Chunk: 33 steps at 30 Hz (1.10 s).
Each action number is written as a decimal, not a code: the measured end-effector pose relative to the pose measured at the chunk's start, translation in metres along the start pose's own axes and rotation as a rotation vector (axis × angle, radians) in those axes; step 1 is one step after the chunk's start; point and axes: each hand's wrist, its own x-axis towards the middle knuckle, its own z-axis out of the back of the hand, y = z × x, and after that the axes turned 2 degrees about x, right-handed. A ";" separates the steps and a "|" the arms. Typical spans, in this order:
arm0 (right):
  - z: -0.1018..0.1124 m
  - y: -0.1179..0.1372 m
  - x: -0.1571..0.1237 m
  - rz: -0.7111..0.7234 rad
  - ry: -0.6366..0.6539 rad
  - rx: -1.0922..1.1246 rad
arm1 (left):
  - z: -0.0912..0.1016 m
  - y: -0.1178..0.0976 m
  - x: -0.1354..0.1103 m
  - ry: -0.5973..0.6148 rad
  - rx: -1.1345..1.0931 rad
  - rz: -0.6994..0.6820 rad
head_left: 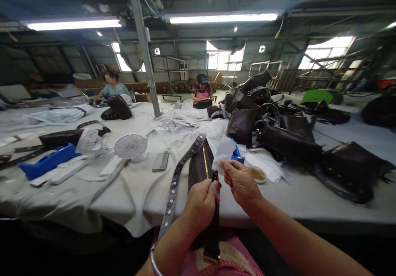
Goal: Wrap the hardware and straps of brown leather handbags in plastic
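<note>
A dark brown leather bag (198,166) with a gold zipper lies at the table's front edge before me. My left hand (202,201) is closed around a dark strap (212,226), whose lower end with a metal buckle hangs over my lap. Between the thumb and fingers of my right hand (243,181) is a thin white sheet (224,150), held just above the bag. A studded grey strap (173,189) curves down the bag's left side. Right of the sheet stand a blue tape dispenser (236,152), partly hidden, and a shallow round dish (257,174) with yellowish contents.
Dark bags (262,111) are heaped at the right. To the left are a white fan (130,146), a blue tape dispenser (51,160) and a blurred flat object (161,161). A metal post (144,49) rises behind. Two people (201,90) sit across the table.
</note>
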 end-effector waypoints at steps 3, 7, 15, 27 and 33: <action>0.001 -0.002 -0.003 0.050 0.003 -0.085 | 0.001 0.000 0.000 0.009 0.003 -0.002; 0.002 -0.002 -0.009 0.187 -0.016 -0.256 | 0.003 -0.002 -0.002 0.006 0.034 -0.013; 0.011 -0.002 -0.018 0.358 0.039 -0.548 | 0.006 -0.002 -0.006 0.029 0.022 -0.025; 0.013 0.000 -0.022 0.069 0.348 -0.301 | 0.009 0.007 -0.012 0.050 -0.031 -0.073; 0.024 -0.007 -0.012 -0.125 0.240 0.098 | 0.007 0.011 -0.017 -0.040 0.122 -0.159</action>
